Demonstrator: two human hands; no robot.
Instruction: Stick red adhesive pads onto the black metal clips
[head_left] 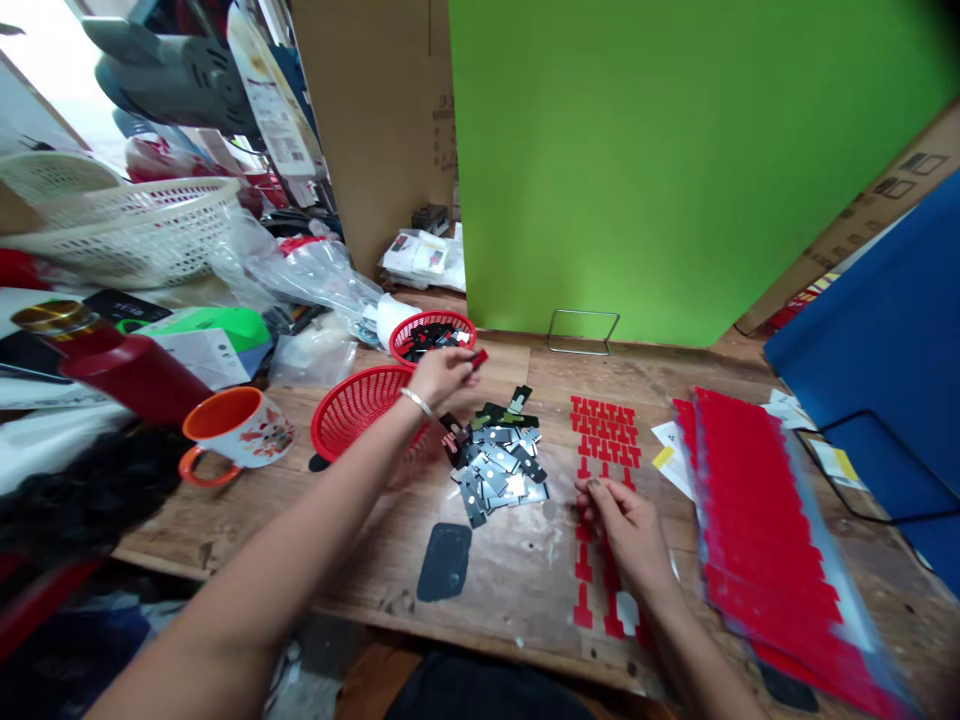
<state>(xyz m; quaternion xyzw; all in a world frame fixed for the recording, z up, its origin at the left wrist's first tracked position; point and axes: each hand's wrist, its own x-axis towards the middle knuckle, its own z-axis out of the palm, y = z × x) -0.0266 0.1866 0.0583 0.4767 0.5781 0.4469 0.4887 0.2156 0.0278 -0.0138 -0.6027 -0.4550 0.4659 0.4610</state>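
The small red piece (480,358), with a dark part, is pinched between the left hand's (441,380) thumb and fingers, just above the front right rim of the small red basket (430,316). This basket contains flat black and red pieces. The right hand (628,518) has its fingertips drawn close together over red T-shaped pieces (604,420) laid in rows; whether it grips one cannot be determined. Between the hands lies a loose pile of flat, rectangular plates (499,468), mostly glossy silver, with black ones at its upper edge. The left forearm partly hides the larger red basket (330,415), a slotted, round container. The right hand and forearm cover some T-shaped pieces. Further right: a stack of red sheets (761,500) with notched edges and clear film. Left: a glossy orange-and-white mug (259,430). The worktop (367,565) is worn, wood-grained; behind it stands a smooth green panel (600,170).
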